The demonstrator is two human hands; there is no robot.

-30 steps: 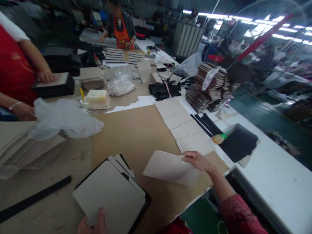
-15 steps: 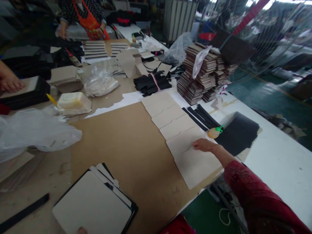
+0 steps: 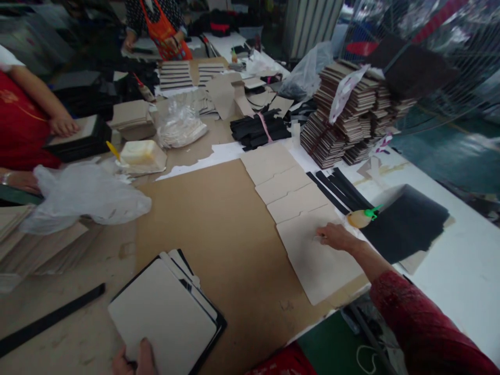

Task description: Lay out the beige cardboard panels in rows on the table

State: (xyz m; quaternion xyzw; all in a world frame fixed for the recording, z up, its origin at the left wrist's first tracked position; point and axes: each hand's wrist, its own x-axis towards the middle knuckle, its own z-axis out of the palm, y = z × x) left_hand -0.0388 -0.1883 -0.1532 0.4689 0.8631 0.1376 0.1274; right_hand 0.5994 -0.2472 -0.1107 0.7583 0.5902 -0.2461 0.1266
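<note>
Right hand (image 3: 335, 237) closed, touching card (image 3: 312, 265) right of stack (image 3: 166, 307). Left hand (image 3: 135, 359) at stack's near edge; grip: cannot tell.

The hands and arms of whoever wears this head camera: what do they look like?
The right hand wears no glove, and no bracelet shows on its wrist. A deep red sleeve with a mottled, textured look near its cuff leaves part of the forearm bare. The left hand, cut off by the picture's edge, is also gloveless; its sleeve is out of view.
</note>
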